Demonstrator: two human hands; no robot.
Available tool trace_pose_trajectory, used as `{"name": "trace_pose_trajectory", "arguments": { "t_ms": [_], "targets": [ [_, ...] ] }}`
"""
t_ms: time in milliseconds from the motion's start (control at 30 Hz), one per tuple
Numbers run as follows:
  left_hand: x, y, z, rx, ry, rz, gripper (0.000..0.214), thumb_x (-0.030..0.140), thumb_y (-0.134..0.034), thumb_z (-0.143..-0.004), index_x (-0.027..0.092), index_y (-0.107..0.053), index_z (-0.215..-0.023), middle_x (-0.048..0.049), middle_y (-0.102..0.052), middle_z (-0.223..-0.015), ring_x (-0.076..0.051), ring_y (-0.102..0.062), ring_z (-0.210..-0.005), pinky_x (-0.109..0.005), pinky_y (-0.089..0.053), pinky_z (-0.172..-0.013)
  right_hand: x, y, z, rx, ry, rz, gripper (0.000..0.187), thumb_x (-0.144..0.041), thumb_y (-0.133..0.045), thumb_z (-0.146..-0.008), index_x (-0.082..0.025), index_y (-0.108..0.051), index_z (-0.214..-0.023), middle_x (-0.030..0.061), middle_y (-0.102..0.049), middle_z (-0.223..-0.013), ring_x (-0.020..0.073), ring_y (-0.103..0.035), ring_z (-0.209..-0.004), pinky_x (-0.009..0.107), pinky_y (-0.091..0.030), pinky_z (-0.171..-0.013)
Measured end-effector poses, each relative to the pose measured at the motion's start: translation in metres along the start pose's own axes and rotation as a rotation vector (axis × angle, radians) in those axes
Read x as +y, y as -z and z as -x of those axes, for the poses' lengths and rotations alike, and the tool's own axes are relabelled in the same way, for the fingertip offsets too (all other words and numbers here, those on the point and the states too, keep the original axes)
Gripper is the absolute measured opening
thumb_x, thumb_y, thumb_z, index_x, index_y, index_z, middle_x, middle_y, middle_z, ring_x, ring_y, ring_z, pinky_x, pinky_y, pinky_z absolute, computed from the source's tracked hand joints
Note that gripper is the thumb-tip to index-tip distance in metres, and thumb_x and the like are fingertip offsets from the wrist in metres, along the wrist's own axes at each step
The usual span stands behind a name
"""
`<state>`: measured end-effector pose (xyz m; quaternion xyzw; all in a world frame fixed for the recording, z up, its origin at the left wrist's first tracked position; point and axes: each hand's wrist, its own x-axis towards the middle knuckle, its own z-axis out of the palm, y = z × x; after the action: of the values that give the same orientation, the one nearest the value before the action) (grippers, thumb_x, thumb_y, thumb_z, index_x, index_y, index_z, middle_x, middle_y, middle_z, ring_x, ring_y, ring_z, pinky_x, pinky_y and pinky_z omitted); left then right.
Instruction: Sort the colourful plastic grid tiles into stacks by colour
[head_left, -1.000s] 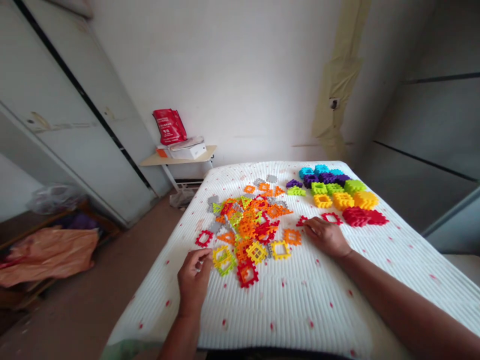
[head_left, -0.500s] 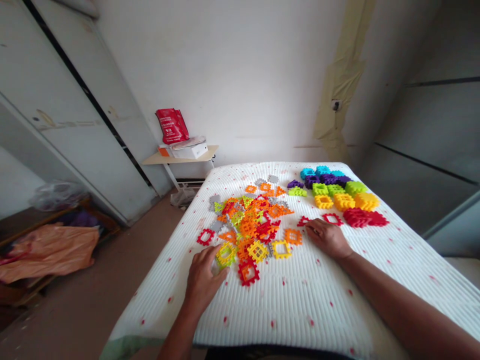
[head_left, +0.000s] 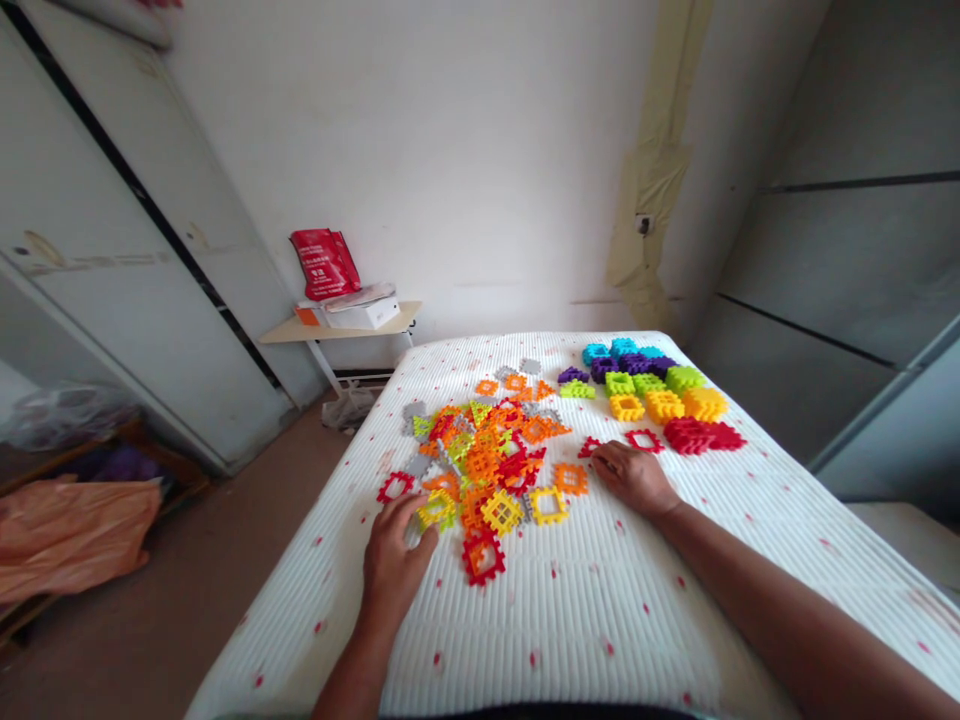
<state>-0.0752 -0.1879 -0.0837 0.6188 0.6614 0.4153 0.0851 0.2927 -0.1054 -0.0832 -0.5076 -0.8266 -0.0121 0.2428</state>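
My left hand (head_left: 394, 550) rests at the near left edge of a loose pile of plastic interlocking tiles (head_left: 484, 462). Its thumb and fingers are apart beside a yellow tile (head_left: 436, 510) with a green one under it; whether they touch is unclear. My right hand (head_left: 637, 478) lies right of the pile, fingers bent together on a small red tile (head_left: 589, 447), partly hidden by the fingertips. Just beyond that hand is a red square frame tile (head_left: 645, 441). An orange window tile (head_left: 571, 479) and a yellow frame tile (head_left: 548, 505) lie between my hands.
Colour-sorted stacks stand at the back right: red (head_left: 697, 435), yellow (head_left: 664, 405), green (head_left: 648, 384), purple (head_left: 634, 364) and blue (head_left: 622, 347). Everything lies on a ribbed white bed cover (head_left: 570, 620). A small table (head_left: 281, 331) with a red bag (head_left: 324, 264) stands by the wall.
The camera view has turned slightly to the right, so the scene sits further left. Both hands keep nearly the same places relative to the tiles.
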Motion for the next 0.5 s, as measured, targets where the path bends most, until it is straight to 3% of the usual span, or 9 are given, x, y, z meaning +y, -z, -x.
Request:
{"name": "trace_pose_trajectory", "arguments": {
  "t_ms": [267, 400, 500],
  "targets": [
    [-0.0012, 0.0026, -0.0017, 0.036, 0.104, 0.145, 0.032, 0.034, -0.053, -0.068, 0.019, -0.068, -0.092, -0.0062, -0.065, -0.100, -0.019, -0.061, -0.080, -0.030, -0.050, -0.067, -0.0007, -0.0005, -0.0005, 0.013, 0.015, 0.006, 0.034, -0.030, -0.033, -0.092, -0.017, -0.063, -0.080, 0.0057, -0.062, -0.075, 0.0137, -0.056, -0.065, 0.023, -0.037, -0.058],
    [-0.0042, -0.0020, -0.0019, 0.011, 0.066, 0.136, 0.032, 0.028, -0.052, -0.065, 0.019, -0.068, -0.092, -0.0064, -0.065, -0.102, -0.019, -0.062, -0.084, -0.031, -0.051, -0.071, -0.0008, -0.0001, -0.0006, 0.007, 0.005, -0.003, 0.034, -0.030, -0.033, -0.091, -0.017, -0.062, -0.079, 0.0052, -0.061, -0.073, 0.0137, -0.056, -0.064, 0.023, -0.037, -0.058],
    [-0.0051, -0.0054, -0.0019, -0.013, 0.002, 0.070, 0.038, 0.022, -0.054, -0.060, 0.021, -0.068, -0.096, -0.0060, -0.063, -0.109, -0.022, -0.059, -0.098, -0.035, -0.048, -0.087, -0.0008, 0.0010, -0.0004, -0.004, 0.000, -0.013, 0.035, -0.031, -0.033, -0.092, -0.017, -0.063, -0.080, 0.0057, -0.062, -0.075, 0.0140, -0.056, -0.066, 0.023, -0.038, -0.059]
  ]
}}
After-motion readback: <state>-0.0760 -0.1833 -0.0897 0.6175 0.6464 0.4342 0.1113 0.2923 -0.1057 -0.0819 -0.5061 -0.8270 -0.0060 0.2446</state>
